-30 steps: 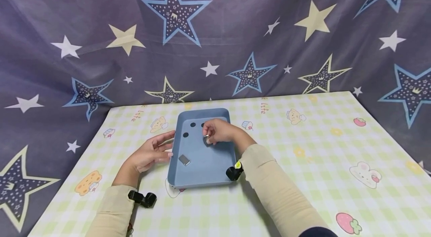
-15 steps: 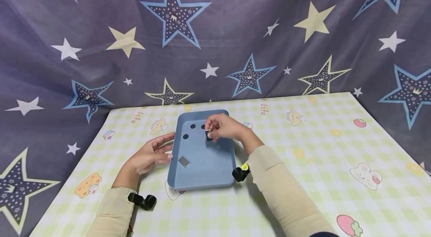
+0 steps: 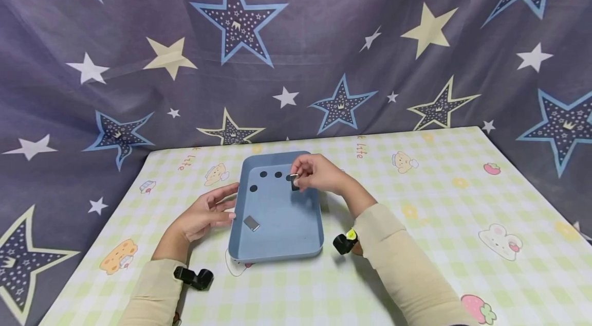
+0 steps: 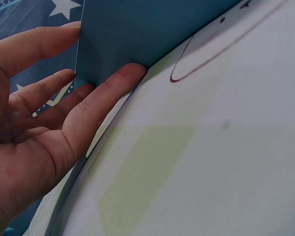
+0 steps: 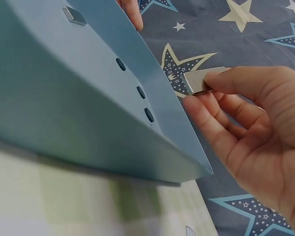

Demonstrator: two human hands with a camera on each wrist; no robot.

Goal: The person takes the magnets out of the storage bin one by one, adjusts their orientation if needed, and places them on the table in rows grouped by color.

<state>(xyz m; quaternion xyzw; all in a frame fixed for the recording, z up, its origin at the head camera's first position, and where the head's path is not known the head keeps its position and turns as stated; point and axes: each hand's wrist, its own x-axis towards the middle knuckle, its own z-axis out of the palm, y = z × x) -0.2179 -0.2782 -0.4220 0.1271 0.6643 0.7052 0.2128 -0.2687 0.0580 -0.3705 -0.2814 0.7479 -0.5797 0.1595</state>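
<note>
A blue rectangular tray (image 3: 285,236) lies on the table, with several round black discs (image 3: 263,174) along the far part of its floor. Near its left side rests a small grey rectangular block (image 3: 252,223) with a shiny edge. Between thumb and fingers, my right hand (image 3: 320,174) pinches a similar block (image 5: 194,81), silvery on the face seen in the right wrist view, above the tray's far right part. My left hand (image 3: 203,217) has its fingers extended against the tray's left wall; in the left wrist view the thumb (image 4: 108,93) touches the outer wall.
A checked tablecloth (image 3: 416,254) with printed cartoon figures covers the table. Behind it hangs a dark star-patterned cloth (image 3: 296,48). Black wrist cameras are strapped on the left sleeve (image 3: 154,290) and the right sleeve (image 3: 402,259).
My right hand has risen from the tray floor and moved to the right with the block, uncovering more of the black discs. My left hand stays against the tray.
</note>
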